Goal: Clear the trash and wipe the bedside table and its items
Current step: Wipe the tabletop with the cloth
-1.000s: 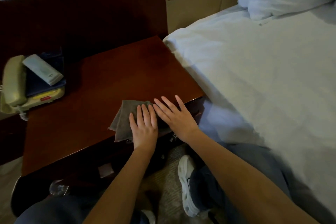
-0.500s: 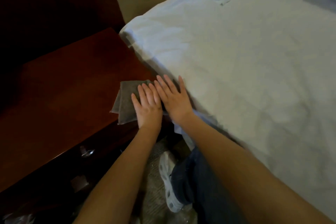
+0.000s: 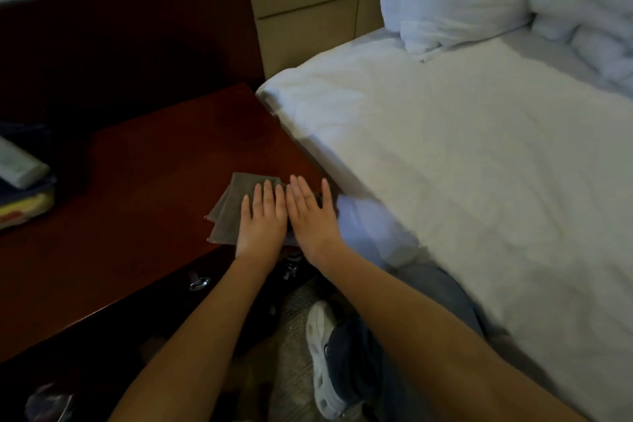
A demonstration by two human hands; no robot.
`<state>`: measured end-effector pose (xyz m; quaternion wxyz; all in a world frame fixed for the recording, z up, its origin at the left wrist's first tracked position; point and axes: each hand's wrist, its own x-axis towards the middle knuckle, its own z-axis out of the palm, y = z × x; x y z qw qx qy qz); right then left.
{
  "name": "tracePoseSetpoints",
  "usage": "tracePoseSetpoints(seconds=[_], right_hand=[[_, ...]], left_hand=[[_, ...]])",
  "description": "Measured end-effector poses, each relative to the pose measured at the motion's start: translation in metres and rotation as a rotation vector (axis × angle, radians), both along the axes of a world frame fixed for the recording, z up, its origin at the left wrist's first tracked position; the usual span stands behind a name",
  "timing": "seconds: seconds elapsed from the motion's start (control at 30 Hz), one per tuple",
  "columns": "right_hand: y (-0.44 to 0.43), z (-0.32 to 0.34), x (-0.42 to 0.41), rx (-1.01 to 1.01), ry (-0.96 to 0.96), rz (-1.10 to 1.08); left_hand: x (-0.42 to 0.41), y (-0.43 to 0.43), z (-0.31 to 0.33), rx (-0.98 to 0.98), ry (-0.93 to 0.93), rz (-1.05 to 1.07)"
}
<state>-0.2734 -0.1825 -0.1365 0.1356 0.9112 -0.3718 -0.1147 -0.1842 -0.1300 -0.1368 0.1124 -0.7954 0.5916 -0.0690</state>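
folded grey cloth (image 3: 236, 209) – flat on the dark red-brown wooden desk (image 3: 137, 202), front corner nearest the white-sheeted bed (image 3: 462, 164) | left hand (image 3: 262, 221) and right hand (image 3: 310, 212) side by side – fingers straight, palms pressing the cloth | white remote (image 3: 19, 164) far left

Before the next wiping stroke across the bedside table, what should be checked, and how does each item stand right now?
1. Hands on grey cloth: ok; left hand and right hand lie flat, fingers straight.
2. Cloth on bedside table: ok, at the near corner beside the bed.
3. Leftward path: ok, bare wood up to the white remote at the picture's left edge.
4. Trash gone from tabletop: cannot tell; its left part is out of view.
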Motion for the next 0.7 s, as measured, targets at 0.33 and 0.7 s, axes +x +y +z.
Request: tracePoseSetpoints(seconds=[0.33,0.7], right_hand=[[0.102,0.011,0.106,0.132,0.064,0.224],[0.068,0.020,0.091,0.123,0.093,0.379]], left_hand=[[0.110,0.126,0.008,-0.067,0.328,0.180],[0.119,0.132,0.013,-0.050,0.466,0.172]])
